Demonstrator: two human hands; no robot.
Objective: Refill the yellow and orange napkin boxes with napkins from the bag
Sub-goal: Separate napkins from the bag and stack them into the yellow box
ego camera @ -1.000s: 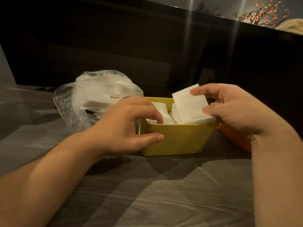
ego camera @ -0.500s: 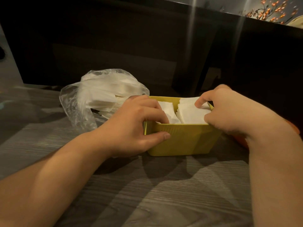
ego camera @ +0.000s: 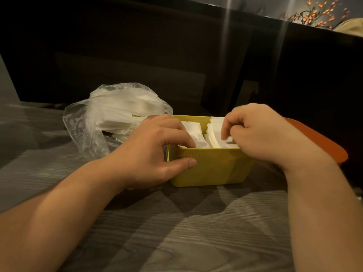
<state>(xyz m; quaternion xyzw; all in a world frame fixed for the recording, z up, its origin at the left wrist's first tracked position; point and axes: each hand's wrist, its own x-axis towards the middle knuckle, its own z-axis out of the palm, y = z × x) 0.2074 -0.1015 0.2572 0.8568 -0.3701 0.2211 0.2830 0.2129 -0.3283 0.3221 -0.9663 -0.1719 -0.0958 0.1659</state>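
The yellow napkin box [ego camera: 212, 167] stands in the middle of the grey wooden table, with white napkins [ego camera: 215, 134] packed inside. My left hand [ego camera: 157, 152] grips the box's left front corner, thumb on the outer wall and fingers curled over the rim onto the napkins. My right hand [ego camera: 261, 134] is over the right half of the box, its curled fingertips pressing down on the napkin stack. The orange box [ego camera: 322, 142] peeks out to the right, mostly hidden behind my right wrist. The clear plastic bag [ego camera: 110, 116] of napkins lies to the left behind the yellow box.
The table [ego camera: 186, 232] stretches toward me with bare grey wood in front of the box. A dark wall or bench back rises behind the table. Orange-flowered branches [ego camera: 318, 12] show at the top right.
My right hand has lowered the raised stack of napkins down into the yellow box and now presses on it. My left hand has kept its hold on the box's corner.
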